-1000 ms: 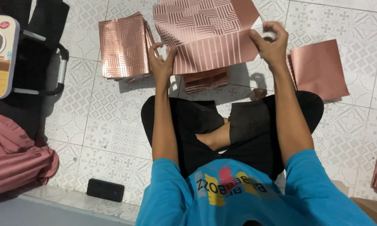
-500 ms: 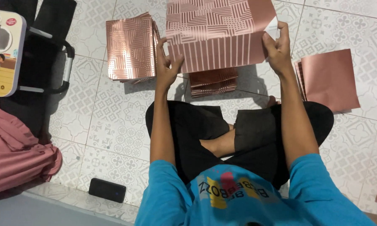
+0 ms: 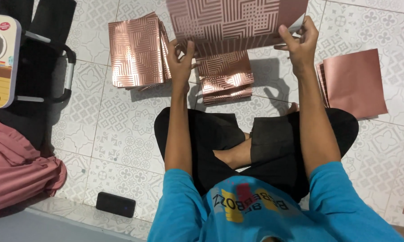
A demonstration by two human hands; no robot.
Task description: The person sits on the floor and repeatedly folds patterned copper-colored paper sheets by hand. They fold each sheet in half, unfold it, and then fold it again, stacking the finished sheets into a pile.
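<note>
Black phone (image 3: 116,204), pink cloth (image 3: 18,172)

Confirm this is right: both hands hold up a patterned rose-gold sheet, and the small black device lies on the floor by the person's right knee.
Not quite. Both hands, left hand and right hand, do hold the patterned rose-gold sheet, but the head view shows the small black device on the person's left side.

Both hands, left (image 3: 180,60) and right (image 3: 299,42), raised forward, fingers pinched closed.

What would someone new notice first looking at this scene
The eye lands first on the large rose-gold patterned sheet, held up at top centre between the left hand and right hand. Matching stacks lie on the tiled floor: a patterned stack at left, a plain stack at right.
</note>
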